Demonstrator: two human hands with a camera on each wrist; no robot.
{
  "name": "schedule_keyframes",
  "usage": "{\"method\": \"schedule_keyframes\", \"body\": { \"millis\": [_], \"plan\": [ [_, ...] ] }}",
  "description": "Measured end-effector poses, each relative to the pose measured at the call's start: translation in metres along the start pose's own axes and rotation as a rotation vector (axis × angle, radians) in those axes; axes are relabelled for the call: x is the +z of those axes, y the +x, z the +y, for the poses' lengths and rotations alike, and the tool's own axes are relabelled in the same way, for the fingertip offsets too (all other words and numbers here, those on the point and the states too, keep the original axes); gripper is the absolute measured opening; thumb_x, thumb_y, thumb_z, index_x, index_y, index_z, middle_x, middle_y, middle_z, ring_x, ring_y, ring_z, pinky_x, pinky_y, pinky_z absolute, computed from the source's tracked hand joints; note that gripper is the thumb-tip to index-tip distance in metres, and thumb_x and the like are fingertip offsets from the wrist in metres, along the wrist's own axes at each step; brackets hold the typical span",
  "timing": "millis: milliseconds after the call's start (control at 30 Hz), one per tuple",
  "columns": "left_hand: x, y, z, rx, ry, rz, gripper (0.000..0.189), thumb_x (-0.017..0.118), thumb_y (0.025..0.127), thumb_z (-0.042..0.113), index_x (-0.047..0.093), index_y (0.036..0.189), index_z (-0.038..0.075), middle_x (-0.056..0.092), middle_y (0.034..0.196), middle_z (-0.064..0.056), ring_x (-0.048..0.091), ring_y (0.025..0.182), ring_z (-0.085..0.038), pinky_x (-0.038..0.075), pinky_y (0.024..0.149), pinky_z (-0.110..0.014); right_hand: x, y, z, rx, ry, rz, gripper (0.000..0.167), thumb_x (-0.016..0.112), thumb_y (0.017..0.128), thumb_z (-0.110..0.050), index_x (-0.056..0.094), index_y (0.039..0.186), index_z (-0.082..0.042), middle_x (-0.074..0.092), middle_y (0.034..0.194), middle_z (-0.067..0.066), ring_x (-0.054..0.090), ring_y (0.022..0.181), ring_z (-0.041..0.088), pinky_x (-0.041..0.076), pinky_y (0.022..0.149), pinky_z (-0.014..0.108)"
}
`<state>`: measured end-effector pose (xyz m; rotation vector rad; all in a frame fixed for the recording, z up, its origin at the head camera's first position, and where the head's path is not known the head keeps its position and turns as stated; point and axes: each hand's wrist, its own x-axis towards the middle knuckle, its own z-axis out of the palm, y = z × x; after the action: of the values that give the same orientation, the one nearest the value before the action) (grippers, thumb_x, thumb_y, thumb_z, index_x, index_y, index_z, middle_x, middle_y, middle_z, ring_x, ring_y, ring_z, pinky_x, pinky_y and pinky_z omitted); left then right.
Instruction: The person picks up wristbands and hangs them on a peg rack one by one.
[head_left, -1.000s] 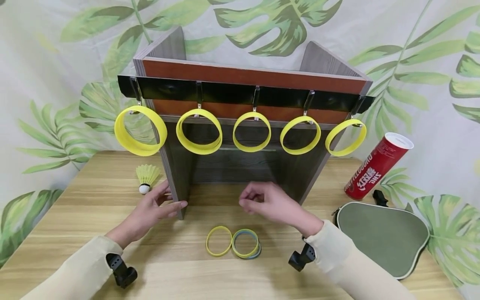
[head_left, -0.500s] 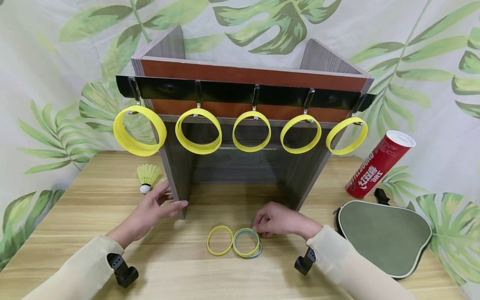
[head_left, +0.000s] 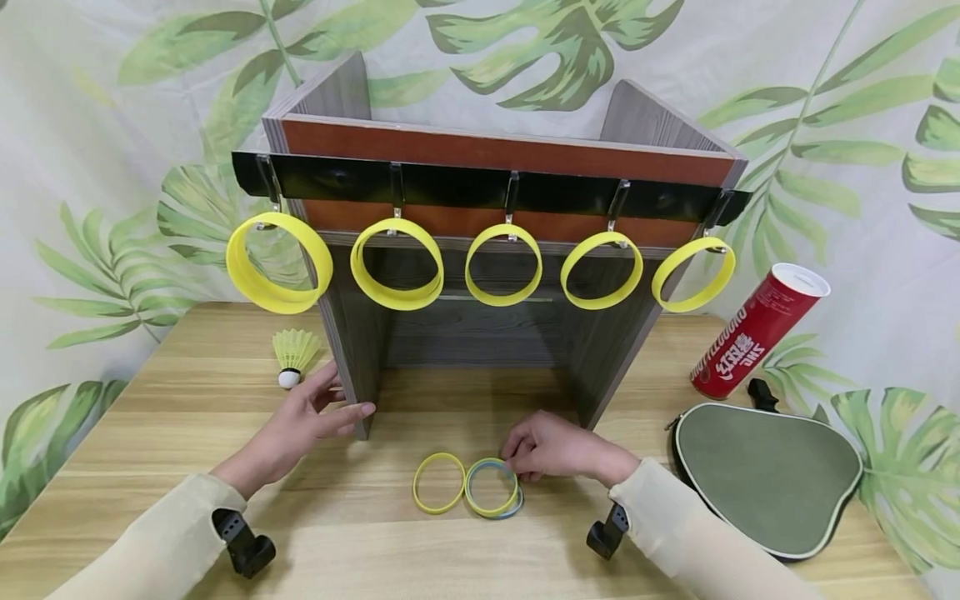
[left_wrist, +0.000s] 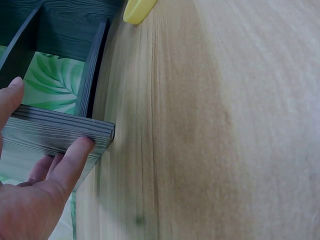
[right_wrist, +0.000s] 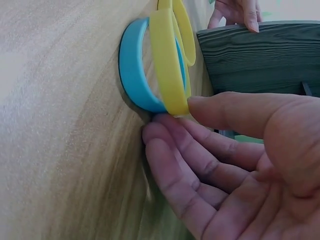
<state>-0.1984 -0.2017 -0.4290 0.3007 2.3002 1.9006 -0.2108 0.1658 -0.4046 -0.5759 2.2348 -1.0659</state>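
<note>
"Holding anything with that right hand?"

"Yes, a narrow pinch: my right hand (head_left: pixel 547 448) has its thumb against the yellow ring (right_wrist: pixel 166 60) and its fingers curled in at the ring's edge, close to the surface (head_left: pixel 360 550)."

"Where exactly is that ring?"

"On the surface in front of the shelf (head_left: pixel 352 358), lying over the blue ring (right_wrist: pixel 131 65), which peeks out on the side nearer me. A second yellow ring (right_wrist: pixel 187 32) lies just to the left; I can't tell whether the two yellow ones touch."

"And your other hand?"

"My left hand (head_left: pixel 300 421) grips the shelf's left side panel low down, thumb on the inner side, fingers around the front edge and outside."

"What's hanging up there?"

"Yellow bands (head_left: pixel 503 298), at all five hooks (head_left: pixel 512 196) of the black strip (head_left: pixel 450 181) across the shelf's front. The two leftmost look thicker, but I can't tell how many bands each hook carries."

"Anything else near you?"

"A shuttlecock (head_left: pixel 295 354) beyond my left hand, beside the shelf. On the right, a red tube (head_left: pixel 753 333) with a white lid, and nearer me a green case (head_left: pixel 765 475) lying flat."
</note>
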Motion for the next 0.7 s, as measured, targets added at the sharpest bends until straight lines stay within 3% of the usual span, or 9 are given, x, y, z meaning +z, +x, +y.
{"method": "schedule_keyframes", "body": {
  "millis": [200,367,500,700],
  "plan": [
    [-0.0004,-0.0003,0.0008,-0.005,-0.003,-0.004,0.074,0.073,0.1,0.016,0.034,0.163,0.016,0.058,0.137,-0.008,0.06,0.115,-0.003,0.063,0.087,-0.032,-0.0005,-0.0016,0.0025,0.0,0.028,0.013,0.013,0.071,0.094,-0.003,0.074,0.104,0.006,0.078,0.087,0.017,0.072,0.074,0.012,0.062,0.069,0.027],
    [-0.0005,-0.0007,0.0019,0.006,-0.003,-0.002,0.072,0.072,0.1,0.015,0.036,0.162,0.016,0.061,0.132,0.001,0.06,0.114,-0.004,0.063,0.086,-0.031,-0.0022,-0.0047,0.0029,-0.004,0.053,0.031,0.013,0.071,0.095,-0.005,0.075,0.104,0.004,0.077,0.086,0.013,0.07,0.074,0.012,0.061,0.07,0.028],
    [-0.0005,-0.0007,0.0019,0.0,0.0,0.0,0.072,0.073,0.1,0.016,0.036,0.162,0.017,0.061,0.132,0.002,0.06,0.114,-0.003,0.063,0.086,-0.031,-0.0032,-0.0059,0.0023,-0.014,0.069,0.032,0.013,0.071,0.096,-0.004,0.074,0.105,0.006,0.076,0.084,0.011,0.068,0.074,0.012,0.061,0.071,0.028],
    [-0.0007,0.0013,-0.001,-0.012,0.01,0.0,0.072,0.073,0.1,0.017,0.036,0.162,0.017,0.059,0.134,-0.005,0.059,0.114,-0.004,0.063,0.087,-0.031,-0.003,-0.0062,0.0041,-0.029,0.137,0.008,0.019,0.068,0.098,-0.003,0.071,0.11,0.011,0.077,0.094,0.021,0.071,0.078,0.012,0.065,0.077,0.033]
  ]
}}
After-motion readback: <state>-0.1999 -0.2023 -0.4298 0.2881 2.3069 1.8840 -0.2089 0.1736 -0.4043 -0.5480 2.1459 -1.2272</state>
